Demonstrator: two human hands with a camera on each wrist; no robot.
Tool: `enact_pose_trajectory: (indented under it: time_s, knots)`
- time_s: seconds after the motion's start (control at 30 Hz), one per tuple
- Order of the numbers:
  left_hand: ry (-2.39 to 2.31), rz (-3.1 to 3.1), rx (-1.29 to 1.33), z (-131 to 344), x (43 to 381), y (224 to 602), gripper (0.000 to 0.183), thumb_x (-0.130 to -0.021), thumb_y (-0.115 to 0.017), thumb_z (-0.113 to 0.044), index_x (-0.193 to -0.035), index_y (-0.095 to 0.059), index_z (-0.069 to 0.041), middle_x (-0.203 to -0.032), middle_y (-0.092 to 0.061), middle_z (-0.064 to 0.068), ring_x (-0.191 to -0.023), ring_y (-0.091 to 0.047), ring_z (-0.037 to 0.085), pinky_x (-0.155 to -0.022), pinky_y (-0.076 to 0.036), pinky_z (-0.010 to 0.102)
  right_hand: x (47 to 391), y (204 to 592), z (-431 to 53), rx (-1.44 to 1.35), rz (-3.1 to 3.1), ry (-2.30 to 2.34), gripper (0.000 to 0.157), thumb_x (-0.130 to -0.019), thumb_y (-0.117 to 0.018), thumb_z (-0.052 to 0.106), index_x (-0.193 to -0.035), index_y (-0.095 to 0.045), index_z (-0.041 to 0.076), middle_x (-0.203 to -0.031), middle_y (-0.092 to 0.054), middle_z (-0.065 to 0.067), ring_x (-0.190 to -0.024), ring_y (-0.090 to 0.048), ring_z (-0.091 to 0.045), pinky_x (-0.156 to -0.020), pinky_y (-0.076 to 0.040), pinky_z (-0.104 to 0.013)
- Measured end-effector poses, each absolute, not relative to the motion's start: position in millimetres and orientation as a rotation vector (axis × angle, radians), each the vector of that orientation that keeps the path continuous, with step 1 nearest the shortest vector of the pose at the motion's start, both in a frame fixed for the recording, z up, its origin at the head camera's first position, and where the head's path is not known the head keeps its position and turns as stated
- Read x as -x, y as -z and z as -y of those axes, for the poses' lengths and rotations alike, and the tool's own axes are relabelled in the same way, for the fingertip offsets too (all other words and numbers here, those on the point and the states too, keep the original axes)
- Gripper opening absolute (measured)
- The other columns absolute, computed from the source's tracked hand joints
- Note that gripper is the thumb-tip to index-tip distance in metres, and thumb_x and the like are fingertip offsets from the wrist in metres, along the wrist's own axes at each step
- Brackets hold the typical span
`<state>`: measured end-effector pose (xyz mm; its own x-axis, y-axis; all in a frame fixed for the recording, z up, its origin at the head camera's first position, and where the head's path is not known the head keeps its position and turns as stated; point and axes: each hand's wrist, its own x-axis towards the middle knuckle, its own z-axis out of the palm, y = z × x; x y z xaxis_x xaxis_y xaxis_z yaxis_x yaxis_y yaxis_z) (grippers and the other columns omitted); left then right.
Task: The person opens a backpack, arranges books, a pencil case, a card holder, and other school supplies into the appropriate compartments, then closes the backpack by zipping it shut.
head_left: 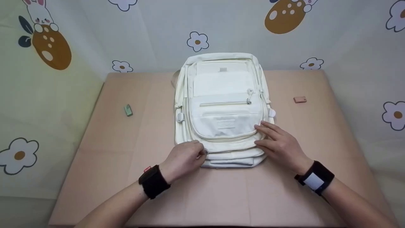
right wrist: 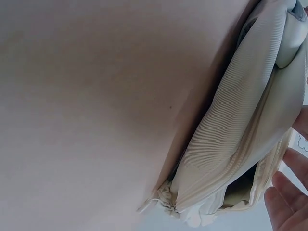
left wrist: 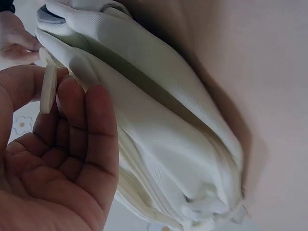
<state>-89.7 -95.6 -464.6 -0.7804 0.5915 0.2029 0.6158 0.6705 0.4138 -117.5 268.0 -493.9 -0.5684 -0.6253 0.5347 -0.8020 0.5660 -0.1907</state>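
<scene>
A cream-white backpack [head_left: 226, 85] lies front up on the table, its bottom end nearest me. Near its lower left corner my left hand [head_left: 188, 155] pinches a flat off-white zipper pull [left wrist: 48, 89] between thumb and index finger, the other fingers curled toward the palm. On the lower right side, my right hand [head_left: 283, 144] rests its spread, fairly straight fingertips [right wrist: 281, 185] against the edge of the front pocket. An open gap [right wrist: 240, 187] in a zipped compartment shows beside those fingers in the right wrist view.
A small green block [head_left: 128, 110] lies on the table [head_left: 152, 196] to the left of the backpack, and a small pink block [head_left: 300, 99] to the right. Patterned cloth walls [head_left: 158, 34] stand behind and along both sides of the table.
</scene>
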Motion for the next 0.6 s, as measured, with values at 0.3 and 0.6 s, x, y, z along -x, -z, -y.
enact_pose_trajectory:
  time_s: [0.3,0.6]
  knots:
    - [0.658,2.768,1.143,57,94,462,0.014,-0.087,-0.070,-0.008,-0.077,-0.064,-0.015,-0.073,-0.060,-0.006,-0.064,-0.057,0.012,-0.056,-0.048,0.030,116,496,-269,-1.142,2.417,-0.600,0.023,-0.081,-0.084,0.004,-0.102,-0.082,0.013,-0.144,-0.059,-0.009,-0.138,-0.049,-0.032,-0.116,-0.030,-0.024]
    - [0.655,2.779,1.155,54,96,463,0.014,-0.087,-0.072,-0.007,-0.077,-0.065,-0.014,-0.073,-0.060,-0.005,-0.064,-0.057,0.013,-0.056,-0.048,0.030,116,493,-271,-1.155,2.381,-0.598,0.018,-0.087,-0.079,0.008,-0.105,-0.080,0.009,-0.142,-0.061,-0.011,-0.136,-0.051,-0.033,-0.116,-0.032,-0.031]
